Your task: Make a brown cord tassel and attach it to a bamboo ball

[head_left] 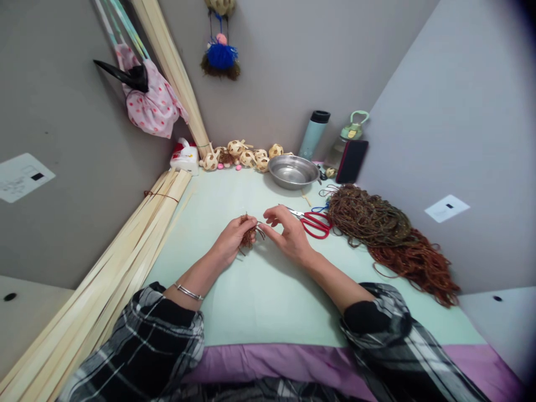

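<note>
My left hand [233, 239] is closed around a small bundle of brown cord [247, 239], its loose ends sticking out above and below the fingers. Just to the right, my right hand [288, 233] is raised over the table with fingers bent and apart, its thumb close to the cord ends. Whether the thumb touches them I cannot tell. Behind my right hand lie scissors [316, 223] with red handles, the blades partly hidden by my fingers. A large heap of brown and rust-coloured cord [368, 218] lies to the right of the scissors.
A metal bowl [293, 172] stands at the back, beside several woven strip balls [247, 158]. Behind it are a blue bottle [313, 137], a green-lidded bottle [338, 146] and a phone [352, 162]. Long pale strips [121, 268] lie along the left edge; a tissue pack [185, 157] sits beyond.
</note>
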Available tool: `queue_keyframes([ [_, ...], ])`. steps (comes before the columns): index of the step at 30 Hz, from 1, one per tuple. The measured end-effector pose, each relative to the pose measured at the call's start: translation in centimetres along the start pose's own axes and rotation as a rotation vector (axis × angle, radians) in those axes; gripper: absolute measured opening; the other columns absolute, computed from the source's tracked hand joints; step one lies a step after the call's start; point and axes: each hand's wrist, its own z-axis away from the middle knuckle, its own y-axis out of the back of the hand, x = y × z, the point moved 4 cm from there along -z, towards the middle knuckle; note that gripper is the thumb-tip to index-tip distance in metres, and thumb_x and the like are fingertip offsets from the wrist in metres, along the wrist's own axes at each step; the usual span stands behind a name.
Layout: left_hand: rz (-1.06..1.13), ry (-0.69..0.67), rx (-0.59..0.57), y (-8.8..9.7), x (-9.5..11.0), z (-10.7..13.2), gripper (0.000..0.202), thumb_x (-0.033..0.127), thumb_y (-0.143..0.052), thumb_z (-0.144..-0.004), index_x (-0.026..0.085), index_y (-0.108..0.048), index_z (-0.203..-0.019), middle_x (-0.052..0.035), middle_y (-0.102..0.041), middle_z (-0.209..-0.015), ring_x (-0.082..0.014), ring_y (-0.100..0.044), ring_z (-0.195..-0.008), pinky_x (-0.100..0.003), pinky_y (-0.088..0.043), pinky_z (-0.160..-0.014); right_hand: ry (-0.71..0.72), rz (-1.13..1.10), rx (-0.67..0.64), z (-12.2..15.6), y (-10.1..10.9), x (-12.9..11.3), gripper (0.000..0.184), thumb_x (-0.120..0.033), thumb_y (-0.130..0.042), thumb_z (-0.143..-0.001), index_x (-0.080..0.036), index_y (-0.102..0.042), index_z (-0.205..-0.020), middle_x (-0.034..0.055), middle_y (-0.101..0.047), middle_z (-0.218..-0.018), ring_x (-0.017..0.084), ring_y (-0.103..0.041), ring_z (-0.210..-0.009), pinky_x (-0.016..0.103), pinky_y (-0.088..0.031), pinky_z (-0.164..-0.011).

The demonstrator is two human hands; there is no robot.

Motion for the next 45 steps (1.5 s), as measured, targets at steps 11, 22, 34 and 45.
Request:
queue_keyframes([
  [11,-0.076,0.047,-0.002,-0.1,-0.3,0.2,0.023,0.035,-0.067,-0.078,0.017,-0.053,-0.082,0.0038,-0.051,-0.057,-0.0077,-0.049,-0.050,-0.019,-0.036,-0.051,-0.243,-0.455,-0.088,-0.3,-1.1,1.8,0.011,-0.030,-0.057,-0.090,-0.020,-0.055,-0.094,-0.0022,-0.055,-0.071,0.012,-0.051,-0.063,0.026,-0.042,-0.062],
  [22,0.002,0.039,-0.009,0.0,0.0,0.2,0.025,0.035,-0.070,-0.077,0.015,-0.056,-0.084,0.0036,-0.049,-0.062,-0.0076,-0.047,-0.055,-0.020,-0.038,-0.053,0.165,0.252,-0.096,0.2,-0.5,0.2,0.031,-0.011,-0.041,-0.095,-0.022,-0.068,-0.106,0.0062,-0.059,-0.088,0.017,-0.056,-0.081,0.026,-0.041,-0.070],
  [34,0.051,0.030,-0.008,0.4,-0.3,-0.2,0.027,0.035,-0.073,-0.075,0.016,-0.055,-0.082,0.0043,-0.049,-0.062,-0.0069,-0.048,-0.055,-0.020,-0.040,-0.054,0.012,0.653,-0.276,0.2,-1.5,1.4,0.022,-0.006,-0.049,-0.088,-0.015,-0.068,-0.095,0.0098,-0.064,-0.087,0.019,-0.055,-0.077,0.028,-0.031,-0.060],
  [45,-0.038,0.025,0.001,0.0,-0.2,0.1,0.025,0.035,-0.071,-0.076,0.017,-0.055,-0.083,0.0037,-0.051,-0.061,-0.0069,-0.048,-0.051,-0.019,-0.035,-0.051,-0.232,-0.282,-0.227,-0.5,-0.6,1.7,0.033,-0.047,-0.050,-0.095,-0.017,-0.061,-0.084,0.0015,-0.058,-0.079,0.015,-0.053,-0.076,0.027,-0.041,-0.070],
])
